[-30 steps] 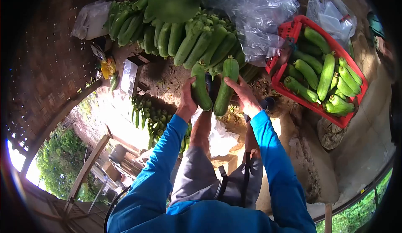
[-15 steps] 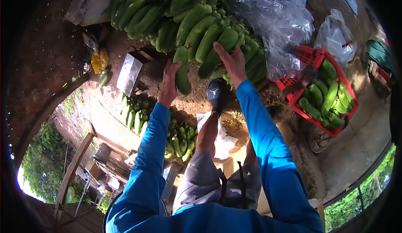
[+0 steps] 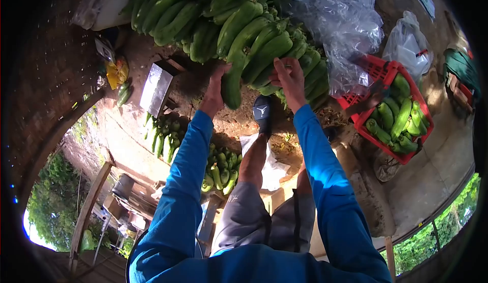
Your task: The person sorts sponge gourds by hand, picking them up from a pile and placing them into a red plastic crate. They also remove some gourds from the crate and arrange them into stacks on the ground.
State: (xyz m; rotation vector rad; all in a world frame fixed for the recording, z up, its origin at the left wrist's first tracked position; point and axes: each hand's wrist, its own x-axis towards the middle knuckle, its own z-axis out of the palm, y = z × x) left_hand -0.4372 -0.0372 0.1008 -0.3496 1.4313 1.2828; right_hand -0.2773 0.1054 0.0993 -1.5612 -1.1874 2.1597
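Observation:
A long green cucumber (image 3: 233,89) hangs upright at the near edge of a large cucumber pile (image 3: 243,16). My left hand (image 3: 215,91) grips it along its left side, with the thumb near the upper part. Farther right, my right hand (image 3: 291,84) is at the pile's front edge with its fingers curled in. Its fingertips are right at the lower side of another big cucumber (image 3: 269,52) lying across the pile. I cannot tell what is between those fingers.
Clear plastic bags (image 3: 345,24) lie right of the pile, beside a red basket (image 3: 389,148) of cucumbers. Smaller heaps of cucumbers (image 3: 223,168) rest on the ground lower left. A shiny metal box (image 3: 154,89) stands left. My sandalled foot (image 3: 262,110) is below the pile.
My left hand and its cucumber have shifted slightly right. My right hand has moved down and right, its fingers now curled, away from the cucumber it was handling, which lies on the pile.

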